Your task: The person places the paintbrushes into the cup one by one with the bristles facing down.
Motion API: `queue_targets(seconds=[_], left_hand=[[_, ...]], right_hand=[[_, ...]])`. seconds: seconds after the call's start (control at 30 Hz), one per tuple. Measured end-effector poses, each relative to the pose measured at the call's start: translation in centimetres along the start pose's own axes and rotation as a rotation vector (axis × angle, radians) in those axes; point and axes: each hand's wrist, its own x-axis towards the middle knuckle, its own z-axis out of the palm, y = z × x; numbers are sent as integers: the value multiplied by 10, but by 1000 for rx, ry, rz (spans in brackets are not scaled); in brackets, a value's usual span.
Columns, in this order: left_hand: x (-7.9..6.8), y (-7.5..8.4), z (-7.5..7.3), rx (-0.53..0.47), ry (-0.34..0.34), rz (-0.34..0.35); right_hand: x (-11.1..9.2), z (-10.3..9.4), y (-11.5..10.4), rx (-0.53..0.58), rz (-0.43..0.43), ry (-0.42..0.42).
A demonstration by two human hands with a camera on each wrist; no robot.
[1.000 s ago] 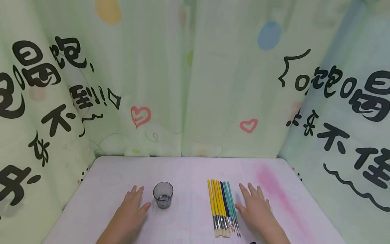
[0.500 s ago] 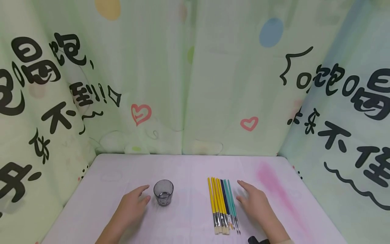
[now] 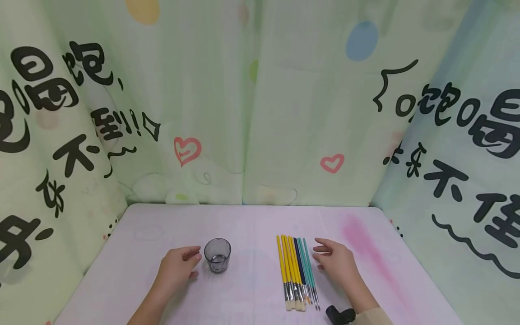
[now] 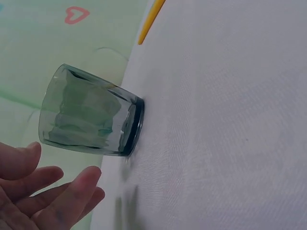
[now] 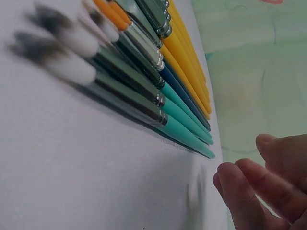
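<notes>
A smoky grey drinking glass point(image 3: 217, 256) stands upright on the table. My left hand point(image 3: 177, 266) is just left of it, holding nothing. In the left wrist view, its relaxed fingers point(image 4: 79, 191) are spread close to the side of the glass point(image 4: 91, 115). To the right lies a row of paintbrushes point(image 3: 295, 271) with yellow, dark blue and teal handles, bristles towards me. Beside the teal brushes hovers my right hand point(image 3: 335, 259), holding nothing. The right wrist view has its loosely bent fingers point(image 5: 240, 191) near the handle end of a teal paintbrush point(image 5: 187, 136).
A pale cloth with a pink streak covers the table point(image 3: 252, 225). Light green curtains point(image 3: 284, 113) with black lettering and hearts hang behind and at both sides. The black wrist camera point(image 3: 340, 315) shows at the right sleeve.
Both hands have turned from palms down with fingers spread to sideways, palms facing inward, with fingers loosely bent. The glass and paintbrushes have stayed in place.
</notes>
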Motion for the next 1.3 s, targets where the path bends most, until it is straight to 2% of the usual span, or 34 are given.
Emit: queue_targets(seconds=[0.13,0.33,0.53,0.8,1.3], left_hand=[[3,-2,3,-58,3,-21],[6,-3,5,-223,-5,-43],[7,0,4,-316,-2,-57],[9,4,4,-335,-2,-77],[14,3,8,-349,-2,-85]], right_hand=[[5,3,-1,53,69,-28],[12,6,-3,81,144,-57],[15,8,-6,55,176,-78],[19,12,-9,22,206,-78],[27,20,-8,-20,197,-99]])
